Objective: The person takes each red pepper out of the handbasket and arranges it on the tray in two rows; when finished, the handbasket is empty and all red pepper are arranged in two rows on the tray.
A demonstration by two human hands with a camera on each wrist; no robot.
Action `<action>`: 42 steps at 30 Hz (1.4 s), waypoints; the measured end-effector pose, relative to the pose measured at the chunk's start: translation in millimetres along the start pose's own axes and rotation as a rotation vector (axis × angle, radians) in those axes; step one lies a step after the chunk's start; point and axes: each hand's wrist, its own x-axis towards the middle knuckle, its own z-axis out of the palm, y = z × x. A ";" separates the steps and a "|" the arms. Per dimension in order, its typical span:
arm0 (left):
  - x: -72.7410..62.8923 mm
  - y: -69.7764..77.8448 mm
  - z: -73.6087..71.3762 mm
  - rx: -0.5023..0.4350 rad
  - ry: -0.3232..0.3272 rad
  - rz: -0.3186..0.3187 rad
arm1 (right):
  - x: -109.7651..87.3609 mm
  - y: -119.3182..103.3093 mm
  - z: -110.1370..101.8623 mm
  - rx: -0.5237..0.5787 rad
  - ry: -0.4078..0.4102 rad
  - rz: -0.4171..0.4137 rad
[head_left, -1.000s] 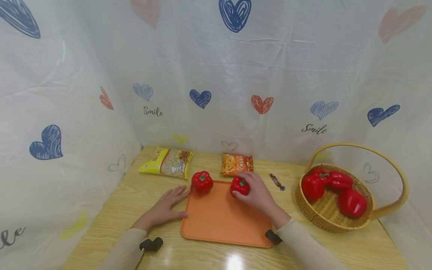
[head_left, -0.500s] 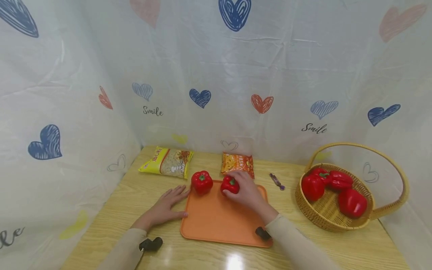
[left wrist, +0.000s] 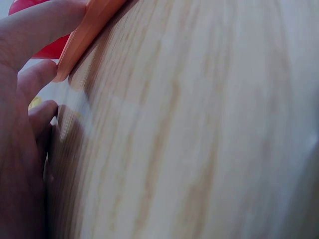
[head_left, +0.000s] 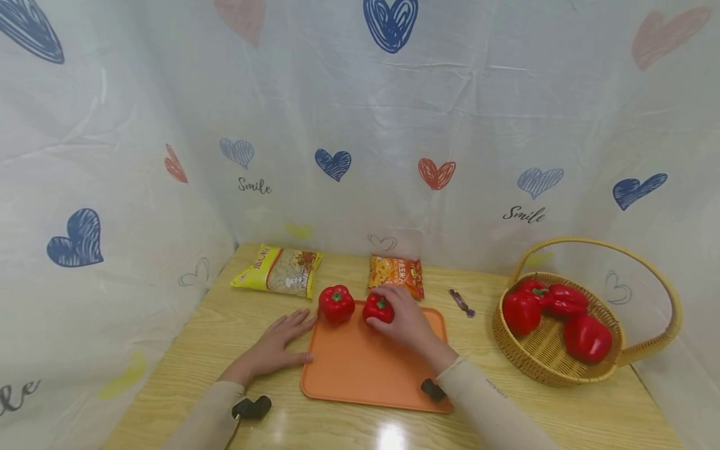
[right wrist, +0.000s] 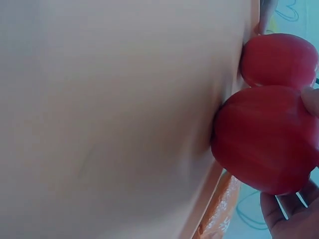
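Note:
My right hand (head_left: 406, 319) grips a red bell pepper (head_left: 378, 309) over the far part of an orange tray (head_left: 365, 369). In the right wrist view the thumb and fingers hold the sides of this gripped pepper (right wrist: 266, 139). A second red bell pepper (head_left: 337, 304) sits at the tray's far left corner, just left of the held one. Flat beside the tray's left edge lies my left hand (head_left: 275, 347), its fingers spread and nearly straight. In the left wrist view, fingers (left wrist: 42, 30) touch the orange tray edge (left wrist: 89, 37).
A wicker basket (head_left: 540, 369) with several red peppers stands at the right, its handle arching high. Behind the tray lie a yellow food bag (head_left: 281, 270) and an orange snack packet (head_left: 396, 274). A wrapped candy (head_left: 462, 302) lies between tray and basket.
My right hand has moved left with the bell pepper, bringing it closer to the other pepper on the tray. The left hand has stayed in place.

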 end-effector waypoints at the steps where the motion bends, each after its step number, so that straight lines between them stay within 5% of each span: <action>1: 0.0 0.0 0.0 0.000 0.001 0.001 | 0.1 0.0 -0.1 -0.001 -0.002 0.002; 34: -0.6 0.7 0.8 -0.002 0.007 0.000 | -8.8 1.2 -10.7 0.032 -0.022 0.104; 42: -0.6 1.0 0.8 -0.002 0.005 -0.007 | -16.5 9.9 -21.8 0.032 0.023 0.073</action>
